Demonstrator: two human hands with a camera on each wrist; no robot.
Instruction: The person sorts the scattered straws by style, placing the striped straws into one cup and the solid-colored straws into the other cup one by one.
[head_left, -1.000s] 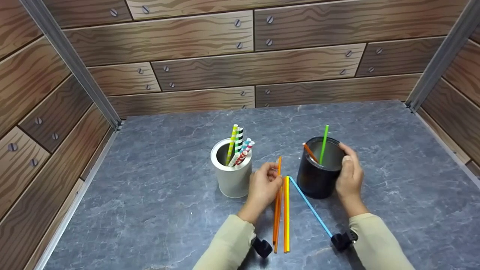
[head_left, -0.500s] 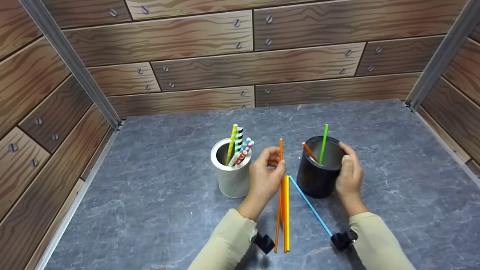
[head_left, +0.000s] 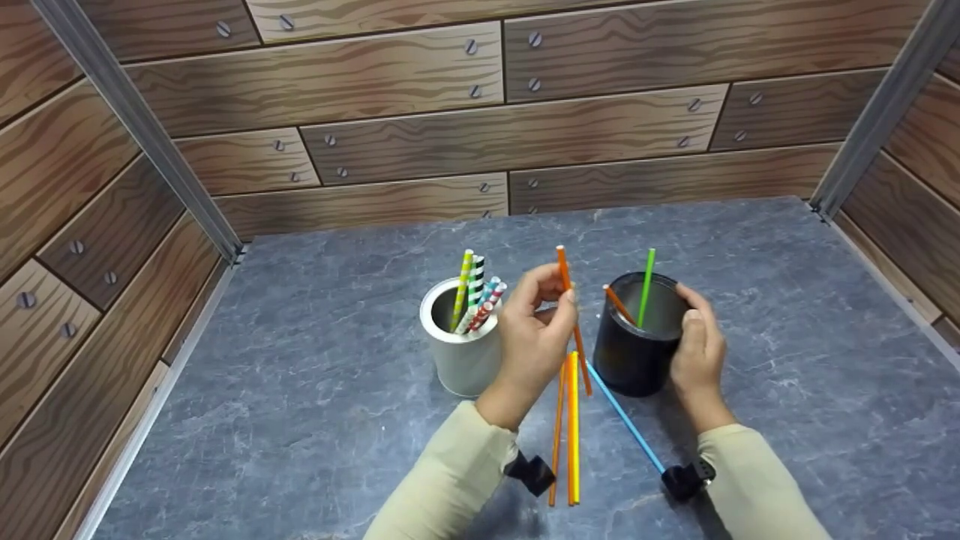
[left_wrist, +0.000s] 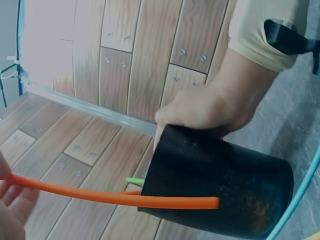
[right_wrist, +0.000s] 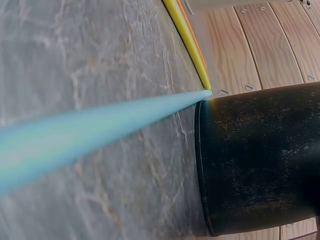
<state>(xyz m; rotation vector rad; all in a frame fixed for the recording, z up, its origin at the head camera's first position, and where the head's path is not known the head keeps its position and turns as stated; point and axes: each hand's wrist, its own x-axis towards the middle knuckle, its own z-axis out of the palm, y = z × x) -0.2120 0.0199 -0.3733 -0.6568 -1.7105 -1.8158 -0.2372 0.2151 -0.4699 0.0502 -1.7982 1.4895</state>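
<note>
My left hand (head_left: 529,341) pinches an orange straw (head_left: 564,268) between thumb and fingers, lifted and nearly upright between two cups. In the left wrist view that straw (left_wrist: 125,198) crosses in front of the black cup (left_wrist: 225,175). My right hand (head_left: 701,352) holds the black cup (head_left: 628,367) at its right side, fingers at the rim. Inside it stand a green straw (head_left: 648,285) and a short-showing orange straw (head_left: 618,303). On the table below my left hand lie a yellow straw (head_left: 576,442), orange straws (head_left: 556,450) and a blue straw (head_left: 626,420).
A white cup (head_left: 465,371) holding several striped and dotted paper straws (head_left: 476,292) stands just left of my left hand. Wood-patterned panels (head_left: 405,75) enclose the grey marbled tabletop (head_left: 300,360) at the back and sides.
My left hand has picked an orange straw up from the bunch and raised it, its lower end swinging right toward the black cup. The right hand and black cup have stayed put.
</note>
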